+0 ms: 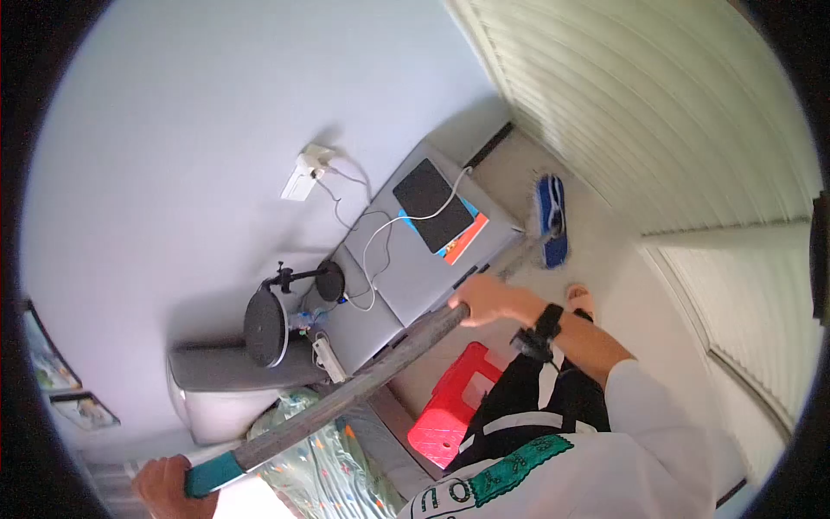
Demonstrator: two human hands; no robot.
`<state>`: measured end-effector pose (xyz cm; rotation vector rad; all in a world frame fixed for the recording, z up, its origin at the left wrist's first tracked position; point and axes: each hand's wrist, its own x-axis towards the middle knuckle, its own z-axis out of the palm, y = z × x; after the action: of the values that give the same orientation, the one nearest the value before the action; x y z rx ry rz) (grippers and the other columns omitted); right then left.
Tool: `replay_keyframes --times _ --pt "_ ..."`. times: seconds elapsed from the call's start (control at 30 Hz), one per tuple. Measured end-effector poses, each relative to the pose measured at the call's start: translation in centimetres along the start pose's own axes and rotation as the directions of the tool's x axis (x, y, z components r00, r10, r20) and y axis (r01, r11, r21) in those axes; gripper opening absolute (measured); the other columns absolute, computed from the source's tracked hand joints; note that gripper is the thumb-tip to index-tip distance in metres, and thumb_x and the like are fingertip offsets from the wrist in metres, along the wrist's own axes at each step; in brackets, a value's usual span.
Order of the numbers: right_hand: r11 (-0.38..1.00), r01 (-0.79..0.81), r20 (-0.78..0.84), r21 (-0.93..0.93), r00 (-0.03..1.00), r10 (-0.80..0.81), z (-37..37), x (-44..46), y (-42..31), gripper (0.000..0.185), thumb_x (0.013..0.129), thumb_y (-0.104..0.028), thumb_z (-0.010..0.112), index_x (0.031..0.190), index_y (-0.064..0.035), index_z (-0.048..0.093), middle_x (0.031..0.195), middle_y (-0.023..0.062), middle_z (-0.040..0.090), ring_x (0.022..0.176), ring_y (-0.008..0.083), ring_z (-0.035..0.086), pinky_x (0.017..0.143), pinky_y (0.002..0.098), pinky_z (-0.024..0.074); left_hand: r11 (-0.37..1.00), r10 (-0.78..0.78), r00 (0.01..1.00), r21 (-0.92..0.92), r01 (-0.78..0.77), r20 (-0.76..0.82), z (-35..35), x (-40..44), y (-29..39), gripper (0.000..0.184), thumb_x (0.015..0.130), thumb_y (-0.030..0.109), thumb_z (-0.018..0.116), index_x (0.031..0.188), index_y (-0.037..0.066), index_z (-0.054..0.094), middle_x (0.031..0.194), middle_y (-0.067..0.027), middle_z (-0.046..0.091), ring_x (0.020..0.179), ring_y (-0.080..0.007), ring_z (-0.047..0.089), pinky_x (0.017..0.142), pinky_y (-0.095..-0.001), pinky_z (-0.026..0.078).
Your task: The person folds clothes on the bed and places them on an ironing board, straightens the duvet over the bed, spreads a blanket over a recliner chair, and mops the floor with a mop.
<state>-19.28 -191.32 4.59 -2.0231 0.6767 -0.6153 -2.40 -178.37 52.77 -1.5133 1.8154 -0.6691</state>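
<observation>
A long grey pole [346, 394] runs diagonally from the lower left up to the right, towards a blue mop head [553, 221] on the floor. My left hand [169, 489] is closed around the pole's end beside its teal grip [214, 474], at the bottom left. Farther along, my right hand [488, 298] wraps round the pole, with a black device on the wrist. The stretch of pole between my right hand and the mop head is thin and blurred.
Beside the wall stands a grey bench [389, 268] with a black tablet [432, 206], a booklet and cables. A red plastic stool [450, 402] is near my legs. Patterned bedding [320, 458] lies at lower left. Pale ribbed panels [657, 112] line the right side.
</observation>
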Motion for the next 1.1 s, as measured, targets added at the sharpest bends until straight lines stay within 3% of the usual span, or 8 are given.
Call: replay_keyframes --times 0.07,0.17,0.33,0.57,0.83,0.9,0.97,1.1 --pt "0.988 0.154 -0.026 0.02 0.988 -0.153 -1.3 2.8 1.1 0.023 0.058 -0.028 0.06 0.07 -0.0082 0.057 0.06 0.0127 0.053 0.061 0.0314 0.054 0.054 0.0405 0.0415 0.994 0.022 1.0 -0.106 -0.024 -0.021 -2.4 0.7 2.0 0.013 0.065 0.015 0.061 0.076 0.008 0.061 0.052 -0.0052 0.046 0.041 -0.0203 0.042 0.037 -0.032 0.034" --pt "0.997 0.016 0.394 -0.08 0.919 0.017 -4.4 3.0 1.9 0.025 0.06 -0.029 0.063 0.074 -0.0084 0.059 0.072 0.0133 0.059 0.069 0.0308 0.057 0.06 0.0415 0.0434 0.997 0.054 0.997 -0.063 -0.051 0.047 -5.3 2.5 5.5 0.011 0.065 0.011 0.06 0.076 0.008 0.059 0.055 -0.004 0.046 0.042 -0.0162 0.042 0.037 -0.0301 0.032" --pt "0.997 0.018 -0.032 0.082 0.999 -0.015 -4.9 1.4 11.2 0.016 0.059 -0.012 0.059 0.063 -0.005 0.046 0.059 0.0133 0.05 0.058 0.032 0.052 0.05 0.0393 0.0366 0.966 0.255 0.967 -0.05 -0.254 0.025 -4.1 10.1 11.9 0.013 0.072 0.012 0.058 0.085 0.008 0.058 0.06 -0.0027 0.044 0.044 -0.0142 0.04 0.039 -0.0264 0.033" --pt "0.997 0.074 0.062 0.007 0.995 -0.074 -6.9 2.5 8.9 0.015 0.06 -0.017 0.058 0.06 -0.0068 0.047 0.056 0.0125 0.048 0.055 0.0319 0.05 0.048 0.0386 0.0361 0.985 0.141 0.99 -0.105 -0.138 0.02 -7.8 9.6 10.6 0.009 0.072 0.01 0.06 0.079 0.005 0.061 0.062 -0.0045 0.053 0.043 -0.0163 0.044 0.039 -0.0272 0.035" --pt "0.973 0.216 0.321 0.078 0.919 -0.23 -10.3 7.0 8.6 0.016 0.059 -0.023 0.06 0.066 -0.0088 0.056 0.063 0.012 0.056 0.065 0.0303 0.057 0.057 0.0393 0.0432 0.995 -0.014 0.929 -0.086 0.049 0.369 -11.9 10.0 10.3 0.026 0.071 0.02 0.061 0.092 0.004 0.058 0.07 -0.0071 0.056 0.056 -0.0249 0.055 0.046 -0.0378 0.041" --pt "0.981 0.142 0.229 0.129 0.959 -0.169 -9.1 7.6 12.6 0.017 0.059 -0.021 0.061 0.065 -0.0067 0.053 0.06 0.0118 0.054 0.059 0.0299 0.054 0.053 0.0363 0.0398 0.958 -0.116 0.686 -0.1 0.267 0.718 -8.1 11.8 12.8 0.021 0.072 0.019 0.06 0.088 0.006 0.058 0.068 -0.0056 0.055 0.054 -0.0228 0.054 0.044 -0.0342 0.041" --pt "0.994 0.05 0.133 0.099 0.989 -0.063 -8.1 6.5 16.2 0.017 0.059 -0.019 0.062 0.065 -0.0064 0.053 0.06 0.0116 0.054 0.06 0.0299 0.054 0.054 0.0362 0.0402 0.985 0.159 0.986 -0.073 -0.155 0.052 -5.1 13.9 16.5 0.013 0.073 0.018 0.059 0.082 0.008 0.058 0.063 -0.0031 0.053 0.05 -0.0182 0.052 0.041 -0.0302 0.039" --pt "0.998 -0.056 -0.176 0.034 0.982 0.061 -7.8 6.3 18.1 0.015 0.061 -0.015 0.063 0.064 -0.0057 0.052 0.061 0.011 0.054 0.062 0.0291 0.054 0.054 0.0362 0.04 0.933 0.355 0.924 0.108 -0.342 -0.144 -4.7 16.4 13.9 0.022 0.084 0.028 0.05 0.084 0.01 0.063 0.068 0.0001 0.058 0.045 -0.0102 0.047 0.04 -0.0232 0.038"
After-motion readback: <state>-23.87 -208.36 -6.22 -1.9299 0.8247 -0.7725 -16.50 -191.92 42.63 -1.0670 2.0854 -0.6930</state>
